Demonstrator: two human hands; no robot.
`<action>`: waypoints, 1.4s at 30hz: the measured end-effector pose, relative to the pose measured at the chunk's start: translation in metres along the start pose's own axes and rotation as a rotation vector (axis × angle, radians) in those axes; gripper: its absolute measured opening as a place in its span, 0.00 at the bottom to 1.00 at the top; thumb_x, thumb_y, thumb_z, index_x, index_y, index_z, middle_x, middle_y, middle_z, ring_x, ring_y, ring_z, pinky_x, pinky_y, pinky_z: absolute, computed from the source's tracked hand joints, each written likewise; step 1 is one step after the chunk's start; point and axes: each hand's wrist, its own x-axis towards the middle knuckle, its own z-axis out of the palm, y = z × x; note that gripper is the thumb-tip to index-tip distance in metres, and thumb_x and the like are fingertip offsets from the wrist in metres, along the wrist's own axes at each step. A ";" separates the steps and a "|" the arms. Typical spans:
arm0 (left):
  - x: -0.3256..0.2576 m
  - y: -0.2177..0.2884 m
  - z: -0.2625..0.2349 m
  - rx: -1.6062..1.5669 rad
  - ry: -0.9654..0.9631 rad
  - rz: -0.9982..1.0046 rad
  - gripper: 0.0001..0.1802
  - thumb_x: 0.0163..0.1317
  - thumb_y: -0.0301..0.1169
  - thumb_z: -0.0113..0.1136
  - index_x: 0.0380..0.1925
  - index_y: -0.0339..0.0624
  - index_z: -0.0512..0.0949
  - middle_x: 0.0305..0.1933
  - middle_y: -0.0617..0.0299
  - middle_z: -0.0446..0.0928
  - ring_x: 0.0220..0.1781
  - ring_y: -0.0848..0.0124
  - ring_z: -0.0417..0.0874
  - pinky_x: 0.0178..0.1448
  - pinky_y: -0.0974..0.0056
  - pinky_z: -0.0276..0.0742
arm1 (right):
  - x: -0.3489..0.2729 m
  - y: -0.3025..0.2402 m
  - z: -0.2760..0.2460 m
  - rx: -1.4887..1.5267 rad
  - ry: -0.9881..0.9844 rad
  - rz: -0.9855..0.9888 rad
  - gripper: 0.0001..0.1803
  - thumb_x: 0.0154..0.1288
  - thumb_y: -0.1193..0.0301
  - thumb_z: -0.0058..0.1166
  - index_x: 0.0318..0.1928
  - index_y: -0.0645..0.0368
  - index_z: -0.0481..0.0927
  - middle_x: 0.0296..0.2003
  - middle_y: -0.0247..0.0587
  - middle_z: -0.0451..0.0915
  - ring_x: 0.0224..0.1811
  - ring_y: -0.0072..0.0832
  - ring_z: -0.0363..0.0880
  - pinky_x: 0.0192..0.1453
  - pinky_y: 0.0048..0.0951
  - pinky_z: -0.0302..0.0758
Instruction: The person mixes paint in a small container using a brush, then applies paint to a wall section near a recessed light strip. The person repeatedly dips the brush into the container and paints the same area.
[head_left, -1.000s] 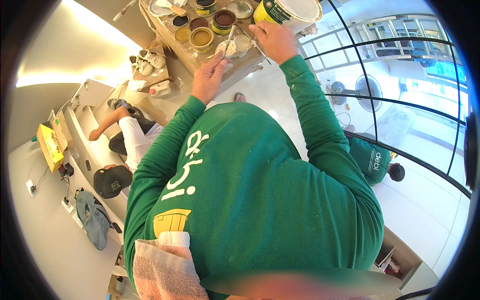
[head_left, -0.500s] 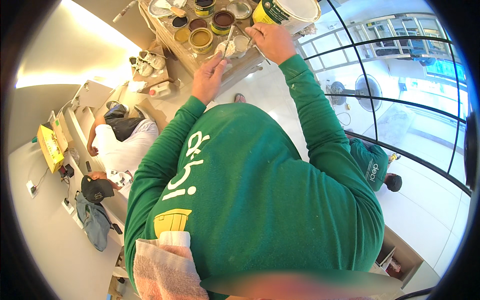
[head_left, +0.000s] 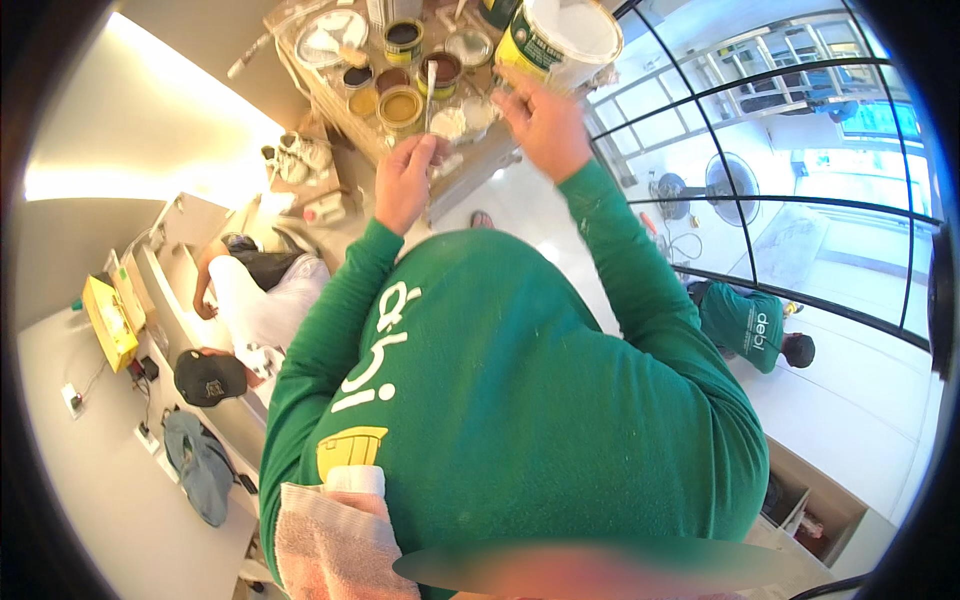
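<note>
My left hand (head_left: 405, 182) pinches a thin, narrow tool with a pale tip (head_left: 431, 85), held upright at the near edge of a stained wooden table (head_left: 318, 88). Whether it is a small brush or a spatula is unclear. My right hand (head_left: 547, 128) hovers at the table's near right, fingers bent and slightly smeared; what is in them is hidden. Between the hands lies a lump of white paste (head_left: 449, 123). Just beyond stand open tins of yellow-brown paint (head_left: 401, 106) and dark red-brown paint (head_left: 438, 70). A large white bucket (head_left: 570, 45) is behind my right hand.
A white-smeared lid with a brush (head_left: 333, 40) lies at the table's far left. Shoes (head_left: 298, 157) sit on a box left of the table. One person in white (head_left: 255, 300) is at left, another in green (head_left: 745, 322) beyond the black-framed glass (head_left: 735, 165) at right.
My right hand has moved down in the picture and turned; the thin dark stick seen under it earlier no longer shows. My left hand has shifted slightly down-left, still holding its tool.
</note>
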 end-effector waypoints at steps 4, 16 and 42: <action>0.003 0.049 -0.006 0.178 -0.142 -0.083 0.21 0.80 0.41 0.53 0.42 0.34 0.86 0.26 0.59 0.83 0.30 0.68 0.82 0.38 0.56 0.78 | -0.019 -0.033 0.021 -0.009 -0.110 -0.359 0.23 0.71 0.74 0.63 0.66 0.51 0.83 0.47 0.46 0.86 0.48 0.46 0.86 0.52 0.43 0.83; 0.010 0.148 -0.004 0.524 -0.115 0.433 0.15 0.78 0.40 0.56 0.42 0.40 0.85 0.27 0.44 0.81 0.30 0.43 0.84 0.35 0.48 0.77 | 0.032 -0.059 -0.016 -0.214 0.253 -0.422 0.17 0.65 0.78 0.66 0.55 0.57 0.87 0.39 0.43 0.87 0.41 0.44 0.86 0.45 0.41 0.83; 0.472 0.180 0.049 0.679 -0.100 0.163 0.46 0.59 0.64 0.75 0.57 0.29 0.84 0.52 0.52 0.87 0.55 0.66 0.87 0.61 0.61 0.81 | 0.079 0.144 -0.207 0.814 0.768 0.033 0.10 0.83 0.74 0.52 0.57 0.64 0.76 0.39 0.45 0.88 0.37 0.29 0.85 0.44 0.30 0.83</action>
